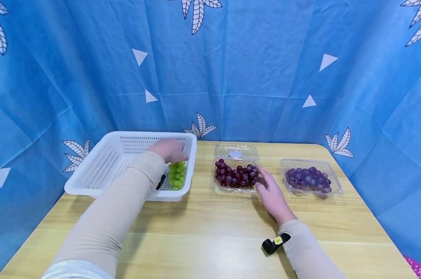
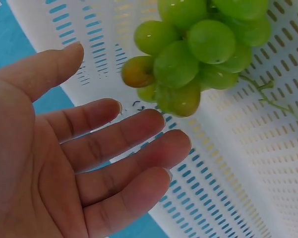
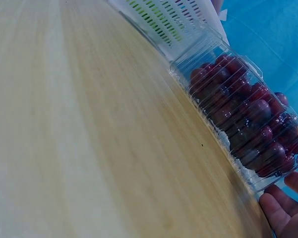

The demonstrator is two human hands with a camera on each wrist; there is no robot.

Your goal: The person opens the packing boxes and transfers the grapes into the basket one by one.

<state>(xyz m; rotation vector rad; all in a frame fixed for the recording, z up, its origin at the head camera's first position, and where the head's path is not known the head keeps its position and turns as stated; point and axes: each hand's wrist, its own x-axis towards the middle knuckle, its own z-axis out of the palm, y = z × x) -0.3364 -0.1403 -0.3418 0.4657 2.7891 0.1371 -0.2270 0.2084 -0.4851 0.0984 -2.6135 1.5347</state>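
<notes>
Inside the white slotted basket (image 1: 92, 182), my left hand (image 1: 169, 150) hovers over a bunch of green grapes (image 1: 177, 175). In the left wrist view its fingers (image 2: 134, 139) are spread and relaxed, apart from the green grapes (image 2: 193, 54), whose bare stem trails to one side. My right hand (image 1: 272, 197) is at the right end of a clear plastic clamshell (image 1: 219, 190) with its lid up. Red grapes (image 1: 235, 176) lie inside. Fingertips reach the box's end wall, while the thumb (image 3: 273, 210) lies low beside its corner, partly cut off in the right wrist view.
A second clear clamshell (image 1: 337, 190), lid down over dark purple grapes (image 1: 309, 179), stands on the right of the wooden table (image 1: 210, 240). Blue patterned cloth (image 1: 259, 77) hangs behind and along both sides. The basket's front edge overhangs the tabletop slightly in the head view.
</notes>
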